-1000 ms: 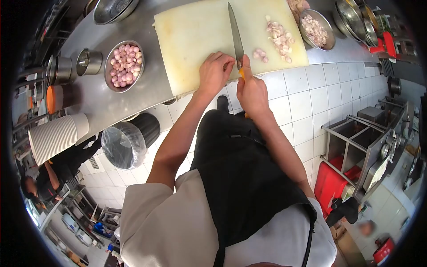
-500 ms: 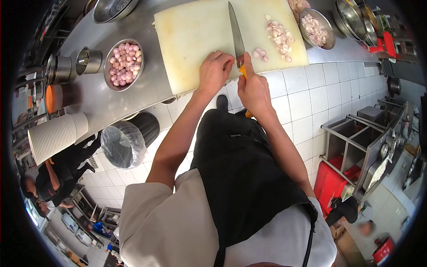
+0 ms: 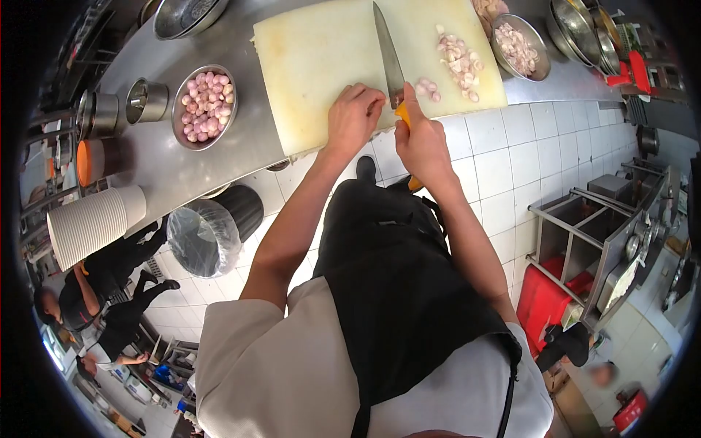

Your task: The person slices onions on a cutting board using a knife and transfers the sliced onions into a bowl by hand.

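Observation:
My right hand (image 3: 425, 144) is closed around the yellow handle of a long kitchen knife (image 3: 389, 55), whose blade points away across the white cutting board (image 3: 314, 58). Just left of the blade, my left hand (image 3: 354, 117) rests at the board's near edge with its fingers curled together; whatever they hold is hidden. Right of the knife lie a few shallot slices (image 3: 428, 89) and a larger pile of sliced shallots (image 3: 461, 64). On the left, a metal bowl holds whole peeled shallots (image 3: 208, 106). At the right, another bowl contains cut shallots (image 3: 516, 50).
Metal cups (image 3: 146, 100), an orange-ended container (image 3: 91, 162) and stacked white tubs (image 3: 95, 223) stand on the steel counter (image 3: 252, 139) at left. Stacked bowls (image 3: 580, 33) sit far right. Below is a lined bin (image 3: 203, 237). Other people (image 3: 120, 321) are at lower left.
My right hand and the knife handle have shifted slightly right. My left hand has stayed nearly still. Another person at lower left has come further into view.

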Action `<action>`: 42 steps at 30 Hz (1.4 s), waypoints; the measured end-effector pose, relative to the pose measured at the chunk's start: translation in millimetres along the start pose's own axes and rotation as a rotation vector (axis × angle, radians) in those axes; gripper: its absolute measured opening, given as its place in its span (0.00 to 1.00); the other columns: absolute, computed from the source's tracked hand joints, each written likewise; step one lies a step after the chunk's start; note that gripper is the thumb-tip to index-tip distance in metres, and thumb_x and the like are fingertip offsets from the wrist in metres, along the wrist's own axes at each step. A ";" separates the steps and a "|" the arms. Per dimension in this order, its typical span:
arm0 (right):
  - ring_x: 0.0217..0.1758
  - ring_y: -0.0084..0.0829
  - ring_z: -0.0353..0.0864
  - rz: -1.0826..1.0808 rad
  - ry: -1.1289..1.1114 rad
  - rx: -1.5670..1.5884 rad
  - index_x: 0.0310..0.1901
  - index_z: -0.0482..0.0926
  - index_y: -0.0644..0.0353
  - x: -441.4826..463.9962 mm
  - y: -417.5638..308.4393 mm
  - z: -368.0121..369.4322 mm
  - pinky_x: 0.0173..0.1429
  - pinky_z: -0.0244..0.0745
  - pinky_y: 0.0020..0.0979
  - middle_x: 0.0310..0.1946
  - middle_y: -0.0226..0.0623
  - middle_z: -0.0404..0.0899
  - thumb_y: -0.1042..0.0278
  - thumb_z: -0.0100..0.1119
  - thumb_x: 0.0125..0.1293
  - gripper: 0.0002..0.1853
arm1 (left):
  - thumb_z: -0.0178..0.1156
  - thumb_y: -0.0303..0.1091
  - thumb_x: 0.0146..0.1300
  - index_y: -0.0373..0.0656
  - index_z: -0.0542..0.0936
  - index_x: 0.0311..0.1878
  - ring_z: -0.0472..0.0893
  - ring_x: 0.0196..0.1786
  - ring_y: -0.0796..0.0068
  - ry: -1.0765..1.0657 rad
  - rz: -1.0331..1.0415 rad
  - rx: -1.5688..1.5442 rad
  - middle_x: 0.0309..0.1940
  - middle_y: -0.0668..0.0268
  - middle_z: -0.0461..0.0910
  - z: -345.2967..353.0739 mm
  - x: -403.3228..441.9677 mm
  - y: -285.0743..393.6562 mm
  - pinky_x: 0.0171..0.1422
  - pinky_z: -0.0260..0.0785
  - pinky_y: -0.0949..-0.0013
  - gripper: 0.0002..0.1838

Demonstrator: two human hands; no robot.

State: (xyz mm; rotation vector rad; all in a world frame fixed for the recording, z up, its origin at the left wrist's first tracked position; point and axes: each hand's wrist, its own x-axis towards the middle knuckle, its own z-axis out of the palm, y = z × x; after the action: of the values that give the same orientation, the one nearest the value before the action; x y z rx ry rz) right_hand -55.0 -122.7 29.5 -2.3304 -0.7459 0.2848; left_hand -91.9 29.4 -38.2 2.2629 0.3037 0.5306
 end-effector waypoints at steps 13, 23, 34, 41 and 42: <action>0.29 0.56 0.84 0.089 -0.071 -0.054 0.77 0.56 0.71 -0.9 -11.8 4.9 0.37 0.80 0.52 0.25 0.55 0.83 0.76 0.56 0.68 0.37 | 0.69 0.24 0.60 0.44 0.87 0.39 0.82 0.37 0.64 0.004 0.026 0.035 0.34 0.67 0.84 -0.6 0.2 -0.4 0.40 0.77 0.62 0.06; 0.30 0.56 0.85 -0.006 0.024 0.047 0.78 0.56 0.65 -1.1 14.9 16.9 0.38 0.80 0.52 0.28 0.55 0.84 0.76 0.58 0.68 0.38 | 0.67 0.26 0.62 0.45 0.86 0.39 0.82 0.37 0.64 0.027 0.042 0.091 0.33 0.66 0.82 -0.4 -0.2 4.2 0.39 0.76 0.61 0.04; 0.34 0.59 0.84 -0.039 0.015 0.143 0.77 0.59 0.62 5.5 19.2 -14.0 0.40 0.79 0.53 0.32 0.58 0.84 0.74 0.59 0.68 0.37 | 0.64 0.26 0.69 0.40 0.86 0.47 0.81 0.29 0.68 0.157 -0.146 -0.162 0.35 0.60 0.84 -27.7 -8.2 8.0 0.37 0.73 0.67 0.06; 0.34 0.63 0.83 -0.099 -0.165 0.160 0.77 0.62 0.55 -4.5 40.9 -2.9 0.44 0.77 0.58 0.30 0.60 0.83 0.70 0.58 0.68 0.35 | 0.63 0.26 0.71 0.37 0.86 0.48 0.77 0.31 0.76 0.178 -0.293 -0.096 0.34 0.62 0.82 -59.9 -64.4 8.0 0.34 0.67 0.71 0.07; 0.34 0.63 0.83 -0.094 -0.164 0.157 0.77 0.62 0.54 -0.5 52.8 -6.3 0.44 0.78 0.58 0.30 0.60 0.83 0.70 0.58 0.67 0.36 | 0.62 0.26 0.71 0.37 0.86 0.48 0.77 0.31 0.76 0.200 -0.310 -0.091 0.33 0.63 0.82 -60.5 -71.2 8.2 0.34 0.67 0.72 0.07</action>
State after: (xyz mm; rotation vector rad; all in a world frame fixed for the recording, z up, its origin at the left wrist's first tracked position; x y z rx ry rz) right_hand -29.9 -158.9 -0.4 -2.1352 -0.8774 0.4793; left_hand -182.5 36.1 -14.9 2.0275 0.7036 0.5925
